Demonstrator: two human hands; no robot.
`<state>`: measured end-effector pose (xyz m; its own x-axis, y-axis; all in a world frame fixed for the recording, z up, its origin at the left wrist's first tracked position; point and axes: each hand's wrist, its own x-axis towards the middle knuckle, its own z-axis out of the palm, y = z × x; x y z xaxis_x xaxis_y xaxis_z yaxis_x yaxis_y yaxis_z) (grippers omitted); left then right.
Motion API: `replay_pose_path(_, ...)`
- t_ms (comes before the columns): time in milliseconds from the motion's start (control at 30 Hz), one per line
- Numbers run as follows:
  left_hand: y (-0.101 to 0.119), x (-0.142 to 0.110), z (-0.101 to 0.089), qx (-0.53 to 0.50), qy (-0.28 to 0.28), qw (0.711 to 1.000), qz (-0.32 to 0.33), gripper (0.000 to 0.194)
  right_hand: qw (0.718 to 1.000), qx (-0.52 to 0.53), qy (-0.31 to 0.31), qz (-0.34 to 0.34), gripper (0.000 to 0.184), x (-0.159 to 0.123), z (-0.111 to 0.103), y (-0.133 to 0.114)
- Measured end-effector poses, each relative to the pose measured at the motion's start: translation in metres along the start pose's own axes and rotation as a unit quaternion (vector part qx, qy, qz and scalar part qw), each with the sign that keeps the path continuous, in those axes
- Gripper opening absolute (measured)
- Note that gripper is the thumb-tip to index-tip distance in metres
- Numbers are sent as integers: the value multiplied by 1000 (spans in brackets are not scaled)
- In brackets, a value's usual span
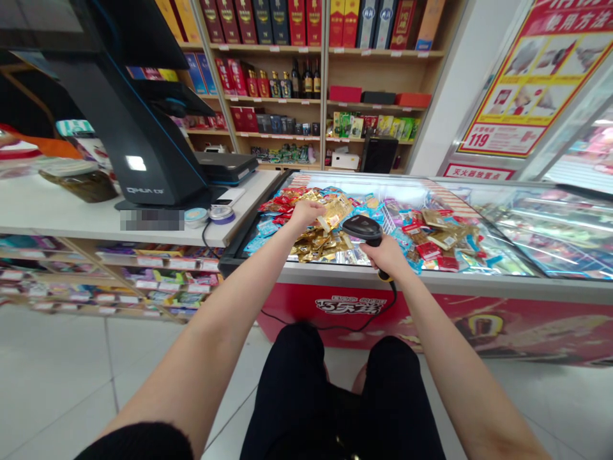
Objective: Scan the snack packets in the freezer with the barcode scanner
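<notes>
I log the left hand (306,216) closed on a gold packet (336,213) above the freezer (383,273), at 12 o'clock. The right hand (384,254) is wrapped around a corded scanner (363,229), its head aimed at 11 o'clock, long axis slanting up toward the packet. Risk: the cord (383,311) could snag on the freezer's edge and jerk the grip loose.

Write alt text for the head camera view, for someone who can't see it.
A person's left hand holds a gold snack packet near a black corded barcode scanner in the right hand, above a glass-topped shop freezer full of packets. Shelves of boxed bottles stand behind, and a black checkout terminal sits on a white counter at left.
</notes>
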<state>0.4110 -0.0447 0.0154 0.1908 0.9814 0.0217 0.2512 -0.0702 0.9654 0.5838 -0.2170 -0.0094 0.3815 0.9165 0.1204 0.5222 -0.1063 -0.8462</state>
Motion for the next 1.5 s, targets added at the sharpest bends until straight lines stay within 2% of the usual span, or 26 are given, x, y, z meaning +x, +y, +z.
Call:
replay_pose_path(267, 8, -1, 9, 13, -2, 1000, 6, 6, 999, -25, 33, 7, 19, 5, -10, 6)
replay_pose_path(467, 13, 2, 15, 34, -8, 999, 14, 16, 998, -46, 38, 1, 15, 7, -15, 13)
replay_pose_path(633, 15, 2, 18, 35, -12, 999, 18, 16, 996, -74, 41, -17, 9, 8, -19, 14)
replay_pose_path(867, 13, 5, 22, 24, -12, 999, 22, 20, 993, -107, 40, -36, 23, 9, -19, 16)
replay_pose_path(1100, 14, 10, 22, 12, -21, 999, 38, 17, 993, -111, 39, -26, 22, 8, -17, 15)
replay_pose_path(1500, 21, 4, 26, -13, -13, 1000, 14, 9, 994, -93, 54, -35, 22, 9, -18, 20)
